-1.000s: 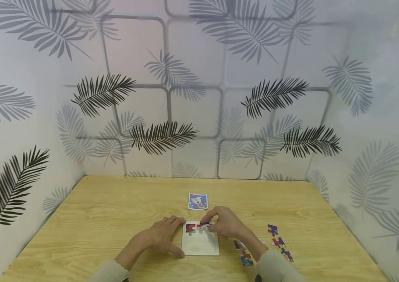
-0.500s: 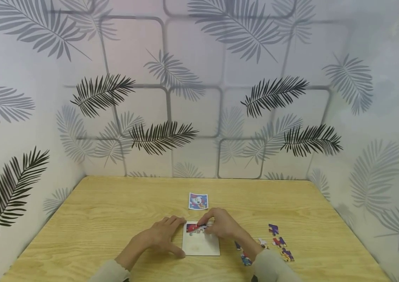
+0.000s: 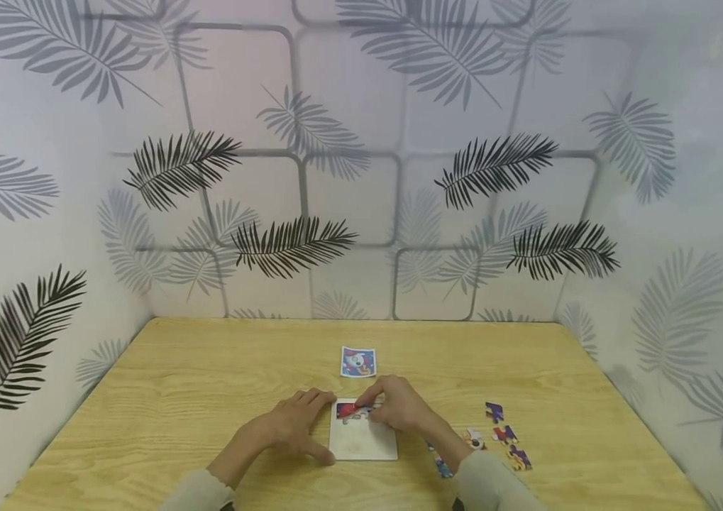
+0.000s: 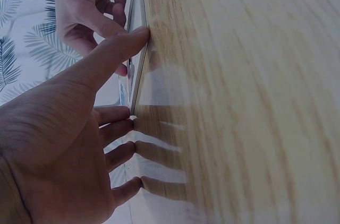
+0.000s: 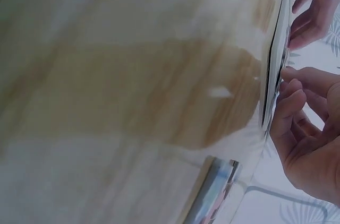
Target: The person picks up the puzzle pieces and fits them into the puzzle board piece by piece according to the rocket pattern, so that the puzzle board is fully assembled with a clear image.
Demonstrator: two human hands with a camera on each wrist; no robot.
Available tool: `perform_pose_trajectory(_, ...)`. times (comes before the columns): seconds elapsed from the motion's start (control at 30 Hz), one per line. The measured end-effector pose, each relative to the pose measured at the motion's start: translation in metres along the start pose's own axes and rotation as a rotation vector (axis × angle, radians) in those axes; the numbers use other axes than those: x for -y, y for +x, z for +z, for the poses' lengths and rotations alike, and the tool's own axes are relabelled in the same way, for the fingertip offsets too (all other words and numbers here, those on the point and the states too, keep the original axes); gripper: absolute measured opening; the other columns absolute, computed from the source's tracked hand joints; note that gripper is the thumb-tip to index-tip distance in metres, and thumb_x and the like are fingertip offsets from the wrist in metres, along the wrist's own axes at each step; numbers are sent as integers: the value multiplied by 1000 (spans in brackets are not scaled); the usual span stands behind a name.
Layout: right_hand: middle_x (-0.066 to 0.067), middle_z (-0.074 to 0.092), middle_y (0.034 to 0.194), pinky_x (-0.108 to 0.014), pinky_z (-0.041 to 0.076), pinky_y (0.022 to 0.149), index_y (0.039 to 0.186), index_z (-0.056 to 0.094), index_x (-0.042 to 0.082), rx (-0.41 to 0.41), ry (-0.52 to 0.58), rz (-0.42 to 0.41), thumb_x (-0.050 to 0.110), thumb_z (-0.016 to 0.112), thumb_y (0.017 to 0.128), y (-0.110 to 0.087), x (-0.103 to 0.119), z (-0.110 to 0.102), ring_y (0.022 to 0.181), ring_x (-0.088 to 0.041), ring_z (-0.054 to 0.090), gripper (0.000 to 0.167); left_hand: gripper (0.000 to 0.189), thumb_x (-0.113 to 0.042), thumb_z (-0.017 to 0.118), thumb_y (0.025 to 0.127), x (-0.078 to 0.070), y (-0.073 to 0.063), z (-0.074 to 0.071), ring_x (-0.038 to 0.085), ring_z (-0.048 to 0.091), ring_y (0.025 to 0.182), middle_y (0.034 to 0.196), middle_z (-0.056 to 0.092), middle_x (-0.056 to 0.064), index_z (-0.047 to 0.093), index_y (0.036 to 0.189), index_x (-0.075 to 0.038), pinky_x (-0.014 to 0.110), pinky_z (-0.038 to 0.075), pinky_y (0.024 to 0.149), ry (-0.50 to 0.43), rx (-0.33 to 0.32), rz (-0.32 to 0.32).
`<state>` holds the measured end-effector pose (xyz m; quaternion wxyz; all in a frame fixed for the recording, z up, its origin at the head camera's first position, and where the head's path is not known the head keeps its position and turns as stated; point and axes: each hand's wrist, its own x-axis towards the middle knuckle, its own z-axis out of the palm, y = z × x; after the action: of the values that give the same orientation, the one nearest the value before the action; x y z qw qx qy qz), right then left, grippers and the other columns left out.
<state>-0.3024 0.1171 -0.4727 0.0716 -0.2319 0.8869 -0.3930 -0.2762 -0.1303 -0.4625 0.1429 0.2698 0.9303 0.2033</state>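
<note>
A white square puzzle board (image 3: 361,443) lies on the table between the hands. My left hand (image 3: 294,426) rests at its left side, thumb and fingertips along the edge, as the left wrist view shows with the thumb (image 4: 119,49) on the near corner. A red and purple jigsaw piece (image 3: 343,409) lies in the board's top left corner. Beside it, my right hand (image 3: 402,409) pinches another jigsaw piece (image 3: 363,413) between thumb and index finger, down at the board. The fingers partly cover this piece. In the right wrist view the right hand's fingertips (image 5: 287,72) sit right at the board.
A small picture card (image 3: 357,362) lies behind the board. Several loose jigsaw pieces (image 3: 504,434) are spread to the right, some partly hidden by the right forearm. The wooden table (image 3: 221,362) ends at a leaf-patterned wall (image 3: 348,284).
My right hand has lowered the tilted jigsaw piece flat onto the board's top row, beside the corner piece. The left hand has stayed at the board's left edge.
</note>
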Motion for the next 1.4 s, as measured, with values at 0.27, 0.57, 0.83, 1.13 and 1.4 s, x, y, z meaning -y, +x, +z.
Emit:
perform_pose_trajectory(0.27,-18,73,119,-30,57,65,103,81,3,-3,-33,4,-15,69,80,-2,1,3,76,-20,66,32,98,-48,88,79,-1,-1,3,44,38,146,154,45,14,41,154,-7,67,33,118,2,-1,3)
perform_pose_trajectory(0.57,-12,78,110,-65,45,108,102,81,3,-26,-78,-41,-15,71,80,2,4,2,124,-42,61,31,98,-51,86,79,4,3,0,45,38,146,154,44,16,40,153,-8,69,32,117,21,-15,14)
perform_pose_trajectory(0.83,-16,74,116,-39,58,80,103,82,3,-3,-44,-7,-15,74,79,-1,6,0,108,-33,62,30,97,-48,88,78,-3,-3,-3,47,37,146,154,45,16,42,153,-6,70,31,117,-11,-7,12)
perform_pose_trajectory(1.13,-30,60,136,-19,44,39,113,78,0,50,3,37,-16,67,86,-9,10,-4,49,-10,53,33,95,-46,89,79,-3,-2,-2,43,38,146,153,45,14,42,153,-7,69,33,116,-3,-8,5)
perform_pose_trajectory(1.4,-21,70,120,-22,47,39,115,77,0,36,46,68,-8,69,90,-12,10,-6,42,-9,50,28,96,-45,89,78,-4,-2,-2,45,37,146,153,44,15,42,152,-6,68,32,117,-15,-10,5)
